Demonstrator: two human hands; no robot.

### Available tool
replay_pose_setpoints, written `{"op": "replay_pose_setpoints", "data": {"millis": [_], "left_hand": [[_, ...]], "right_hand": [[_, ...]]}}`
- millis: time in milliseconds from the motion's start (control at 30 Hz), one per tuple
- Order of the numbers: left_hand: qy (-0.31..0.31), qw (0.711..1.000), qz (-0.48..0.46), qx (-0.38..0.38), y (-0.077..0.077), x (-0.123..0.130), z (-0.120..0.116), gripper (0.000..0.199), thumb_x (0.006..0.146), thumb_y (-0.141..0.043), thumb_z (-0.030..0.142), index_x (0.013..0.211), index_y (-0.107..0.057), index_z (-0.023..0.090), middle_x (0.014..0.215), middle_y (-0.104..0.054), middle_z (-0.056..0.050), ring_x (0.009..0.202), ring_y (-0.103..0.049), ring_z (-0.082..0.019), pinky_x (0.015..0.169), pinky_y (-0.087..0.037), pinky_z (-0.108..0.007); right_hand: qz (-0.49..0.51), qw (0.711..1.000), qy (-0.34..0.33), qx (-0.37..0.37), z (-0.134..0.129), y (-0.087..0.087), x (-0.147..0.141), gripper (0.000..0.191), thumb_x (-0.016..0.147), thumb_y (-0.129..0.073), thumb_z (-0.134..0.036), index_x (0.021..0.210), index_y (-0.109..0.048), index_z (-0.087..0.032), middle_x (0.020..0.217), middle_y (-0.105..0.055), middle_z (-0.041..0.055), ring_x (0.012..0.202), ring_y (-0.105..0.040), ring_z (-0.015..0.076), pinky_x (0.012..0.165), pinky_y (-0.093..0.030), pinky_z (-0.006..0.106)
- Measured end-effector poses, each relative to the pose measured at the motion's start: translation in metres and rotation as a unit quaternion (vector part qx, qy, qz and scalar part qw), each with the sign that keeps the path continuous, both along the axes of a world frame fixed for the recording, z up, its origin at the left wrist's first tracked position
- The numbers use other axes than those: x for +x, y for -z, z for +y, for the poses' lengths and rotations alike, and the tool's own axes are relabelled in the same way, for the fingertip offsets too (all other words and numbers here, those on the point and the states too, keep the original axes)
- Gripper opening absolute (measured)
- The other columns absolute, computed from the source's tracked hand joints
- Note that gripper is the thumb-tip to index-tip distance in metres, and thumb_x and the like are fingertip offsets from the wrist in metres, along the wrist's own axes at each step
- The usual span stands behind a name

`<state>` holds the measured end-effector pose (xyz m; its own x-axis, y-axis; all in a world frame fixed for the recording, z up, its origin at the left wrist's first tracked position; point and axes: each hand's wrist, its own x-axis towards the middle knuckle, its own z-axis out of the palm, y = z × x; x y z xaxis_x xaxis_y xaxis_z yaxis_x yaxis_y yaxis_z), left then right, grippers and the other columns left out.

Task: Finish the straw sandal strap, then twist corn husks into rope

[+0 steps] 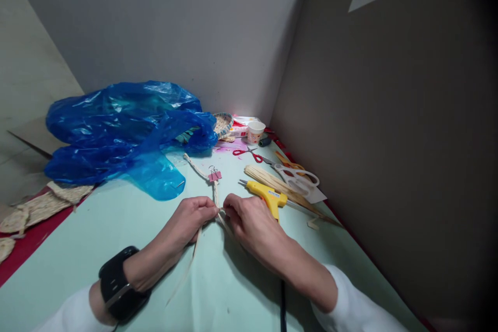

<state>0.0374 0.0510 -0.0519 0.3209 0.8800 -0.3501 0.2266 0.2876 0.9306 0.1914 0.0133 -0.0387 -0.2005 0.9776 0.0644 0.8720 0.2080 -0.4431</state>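
Note:
A pale braided strand (216, 194) runs down from a pink binder clip (214, 176) at the middle of the table, and its other end slants up to the left. My left hand (194, 215) pinches the braid's lower end between thumb and fingers. Close beside it on the right, my right hand (247, 218) is closed on the strands at the same spot, its fingertips partly hidden. Loose thin strands (194, 251) hang below the hands towards the table's front. A black band with a device sits on my left wrist.
A blue plastic bag (128, 124) covers the back left. Rightward lie a yellow glue gun (268, 193), a fibre bundle (272, 180), white scissors (298, 179) and red scissors (249, 153). A paper cup (256, 132) and basket (223, 124) stand behind; woven pieces (42, 210) lie left.

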Motion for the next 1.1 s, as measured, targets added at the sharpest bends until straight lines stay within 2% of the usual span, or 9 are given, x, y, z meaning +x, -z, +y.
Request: {"op": "replay_pose_setpoints", "data": {"millis": [133, 333, 467, 567, 667, 767, 833, 967, 1100], "left_hand": [[0.011, 1.000, -0.005, 0.012, 0.004, -0.002, 0.000, 0.025, 0.067, -0.063, 0.033, 0.056, -0.046, 0.018, 0.046, -0.032, 0.010, 0.042, -0.023, -0.005, 0.039, -0.015, -0.019], [0.065, 0.995, -0.068, -0.025, 0.002, -0.009, -0.001, 0.025, 0.071, -0.062, 0.027, 0.059, -0.043, 0.018, 0.053, -0.030, 0.009, 0.046, -0.018, -0.005, 0.043, -0.011, -0.020], [0.094, 0.986, -0.112, -0.076, -0.002, -0.015, -0.001, 0.029, 0.072, -0.068, 0.033, 0.064, -0.044, 0.018, 0.058, -0.030, 0.009, 0.048, -0.017, -0.005, 0.043, -0.012, -0.020], [0.101, 0.983, -0.127, -0.089, -0.003, -0.017, -0.001, 0.028, 0.072, -0.069, 0.033, 0.067, -0.046, 0.018, 0.058, -0.030, 0.009, 0.049, -0.015, -0.005, 0.042, -0.011, -0.020], [0.080, 0.987, -0.114, -0.082, -0.003, -0.015, -0.001, 0.025, 0.072, -0.068, 0.031, 0.069, -0.047, 0.017, 0.059, -0.029, 0.009, 0.049, -0.014, -0.005, 0.043, -0.010, -0.020], [0.083, 0.990, -0.098, -0.064, -0.003, -0.014, -0.001, 0.022, 0.075, -0.064, 0.030, 0.069, -0.047, 0.018, 0.060, -0.030, 0.009, 0.050, -0.016, -0.005, 0.044, -0.010, -0.020], [0.104, 0.989, -0.094, -0.051, -0.002, -0.014, 0.000, 0.022, 0.077, -0.062, 0.032, 0.069, -0.047, 0.017, 0.060, -0.030, 0.009, 0.050, -0.016, -0.006, 0.043, -0.009, -0.021], [0.119, 0.990, -0.074, -0.028, -0.001, -0.016, 0.001, 0.024, 0.076, -0.062, 0.035, 0.070, -0.048, 0.017, 0.060, -0.029, 0.009, 0.049, -0.015, -0.006, 0.042, -0.009, -0.022], [0.113, 0.993, -0.012, -0.017, 0.003, -0.018, 0.002, 0.024, 0.078, -0.056, 0.041, 0.075, -0.050, 0.019, 0.056, -0.027, 0.010, 0.044, -0.015, -0.006, 0.041, -0.010, -0.023]], "right_hand": [[-0.127, 0.990, -0.003, 0.065, -0.013, -0.005, -0.009, 0.013, 0.086, -0.047, -0.012, 0.086, -0.059, -0.017, 0.083, -0.063, 0.0078, 0.062, -0.055, 0.0177, 0.052, -0.020, 0.031], [-0.189, 0.964, -0.107, 0.154, -0.039, 0.009, -0.032, 0.028, 0.071, -0.057, -0.011, 0.099, -0.055, -0.012, 0.083, -0.060, 0.0081, 0.068, -0.058, 0.0231, 0.048, -0.029, 0.032], [-0.235, 0.951, -0.130, 0.155, -0.042, 0.020, -0.040, 0.022, 0.073, -0.051, -0.003, 0.092, -0.057, -0.012, 0.080, -0.060, 0.0084, 0.064, -0.058, 0.0226, 0.043, -0.031, 0.031], [-0.234, 0.950, -0.140, 0.149, -0.039, 0.019, -0.038, 0.022, 0.075, -0.050, 0.000, 0.091, -0.059, -0.012, 0.078, -0.062, 0.0087, 0.062, -0.057, 0.0218, 0.045, -0.032, 0.031], [-0.161, 0.965, -0.114, 0.171, -0.032, 0.009, -0.028, 0.011, 0.083, -0.051, -0.009, 0.085, -0.061, -0.014, 0.074, -0.062, 0.0076, 0.066, -0.057, 0.0217, 0.055, -0.038, 0.032], [-0.032, 0.981, -0.018, 0.189, -0.022, -0.002, -0.014, 0.016, 0.091, -0.046, -0.020, 0.090, -0.062, -0.016, 0.087, -0.063, 0.0088, 0.081, -0.056, 0.0221, 0.071, -0.040, 0.033], [0.053, 0.990, 0.013, 0.131, -0.014, -0.003, -0.007, 0.017, 0.093, -0.046, -0.024, 0.098, -0.060, -0.016, 0.095, -0.062, 0.0089, 0.086, -0.056, 0.0210, 0.074, -0.040, 0.032], [0.178, 0.982, -0.019, -0.060, 0.000, 0.006, -0.006, 0.020, 0.094, -0.046, -0.032, 0.093, -0.060, -0.018, 0.078, -0.061, 0.0018, 0.073, -0.053, 0.0154, 0.064, -0.035, 0.026], [0.275, 0.958, -0.004, -0.085, 0.009, 0.017, -0.010, 0.019, 0.090, -0.050, -0.028, 0.079, -0.061, -0.017, 0.068, -0.054, -0.0019, 0.068, -0.046, 0.0122, 0.060, -0.030, 0.024]]}}
